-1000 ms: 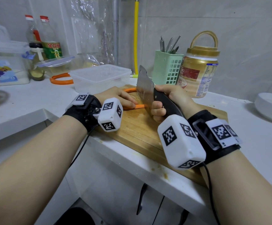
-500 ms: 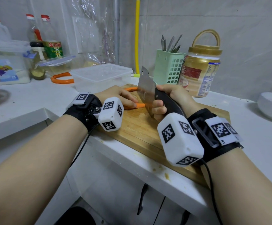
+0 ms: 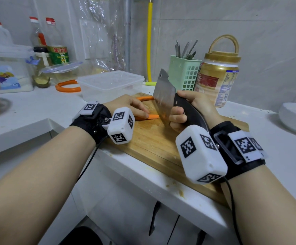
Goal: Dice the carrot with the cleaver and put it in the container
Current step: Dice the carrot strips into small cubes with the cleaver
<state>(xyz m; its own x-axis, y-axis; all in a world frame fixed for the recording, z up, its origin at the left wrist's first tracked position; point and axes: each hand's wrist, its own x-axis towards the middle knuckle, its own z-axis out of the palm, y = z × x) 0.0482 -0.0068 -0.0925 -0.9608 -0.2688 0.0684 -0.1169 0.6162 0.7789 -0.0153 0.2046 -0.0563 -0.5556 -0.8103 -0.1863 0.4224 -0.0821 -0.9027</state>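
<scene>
Right hand (image 3: 193,108) grips cleaver (image 3: 164,96), left hand (image 3: 126,106) pins carrot (image 3: 152,117); container (image 3: 111,85) lidded.

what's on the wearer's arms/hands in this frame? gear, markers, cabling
Bare forearms, no sleeves or gloves. The left hand and the right hand each have a black wrist strap carrying a flat white tag with a black square fiducial, plus a white rounded cube printed with the same kind of codes. A thin black cable drops from each strap.

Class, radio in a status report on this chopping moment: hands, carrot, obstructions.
Left hand pins orange carrot strip on wooden cutting board. Right hand grips steel cleaver, blade at carrot's end. Clear plastic container behind. No obstruction.
</scene>
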